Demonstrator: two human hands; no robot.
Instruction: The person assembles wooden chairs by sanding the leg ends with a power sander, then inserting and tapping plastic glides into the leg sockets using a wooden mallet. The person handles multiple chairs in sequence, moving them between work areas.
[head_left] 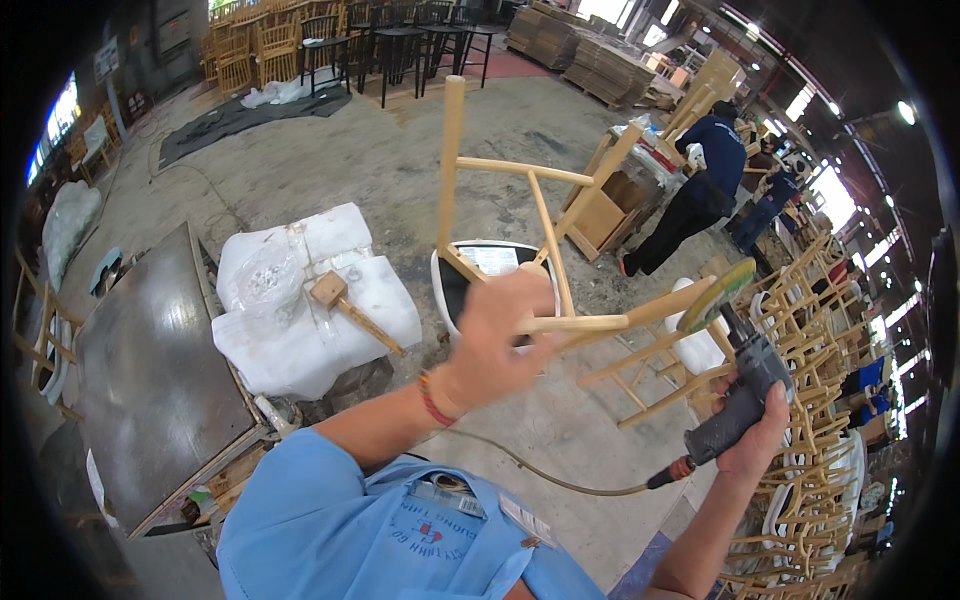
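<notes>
A light wooden chair [452, 165] stands upside down in front of me, legs up. Its black-bottomed seat [452, 300] has a pale edge and a white label. My left hand [500, 330] is blurred at the near end of a chair rail [590, 323], thumb below it and fingers above. Whether those fingers grip the rail I cannot tell. In my right hand [765, 430] is a dark disc sander [740, 410], fingers wrapped round its body. Its round greenish pad [716, 297] is tilted up beside a chair leg [672, 303]. A hose [560, 490] trails from the tool.
A wooden mallet [345, 308] lies on a white padded bundle [300, 340] at left, next to a metal-topped table [165, 360]. Many wooden chair frames [810, 490] crowd the right side. A person [710, 165] bends over beyond a wooden cabinet [610, 205].
</notes>
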